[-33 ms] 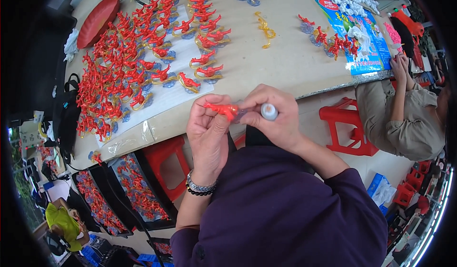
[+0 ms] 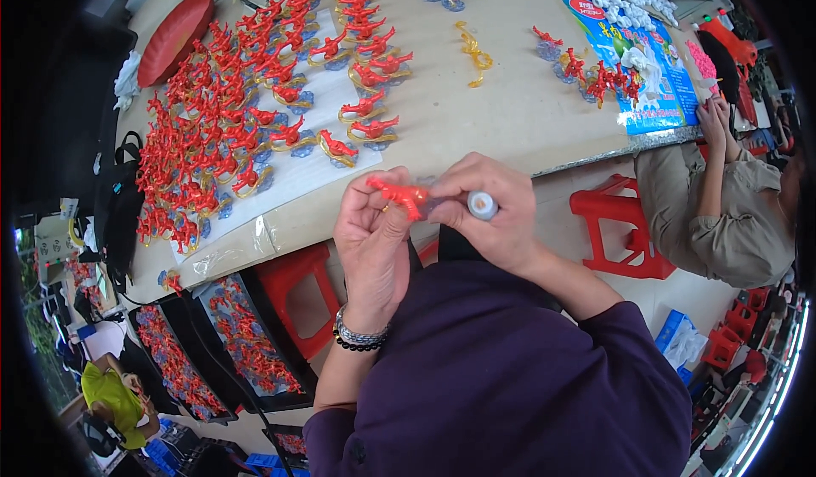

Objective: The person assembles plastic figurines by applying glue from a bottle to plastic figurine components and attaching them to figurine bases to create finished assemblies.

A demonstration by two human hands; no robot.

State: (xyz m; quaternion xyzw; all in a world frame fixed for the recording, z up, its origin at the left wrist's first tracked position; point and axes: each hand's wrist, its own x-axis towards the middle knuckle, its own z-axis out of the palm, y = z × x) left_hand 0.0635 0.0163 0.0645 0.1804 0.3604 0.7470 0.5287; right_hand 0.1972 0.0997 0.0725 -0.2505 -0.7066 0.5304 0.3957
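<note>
My left hand (image 2: 370, 243) pinches a small red toy figurine (image 2: 398, 194) at chest height, just in front of the table edge. My right hand (image 2: 501, 218) is closed round a small tube with a round white cap (image 2: 482, 205), its other end touching the figurine. A beaded bracelet sits on my left wrist. On the table (image 2: 476, 128) beyond my hands, rows of matching red figurines (image 2: 229, 137) stand on bluish bases with yellow rings, on a white sheet.
A red oval tray (image 2: 174, 35) lies at the table's far left, with a yellow ring piece (image 2: 472, 52) mid-table. A few more figurines (image 2: 595, 77) stand by a blue printed sheet (image 2: 654, 94). Another person (image 2: 722, 213) sits at right beside a red stool (image 2: 616, 222). Black trays of figurines (image 2: 229, 349) sit below.
</note>
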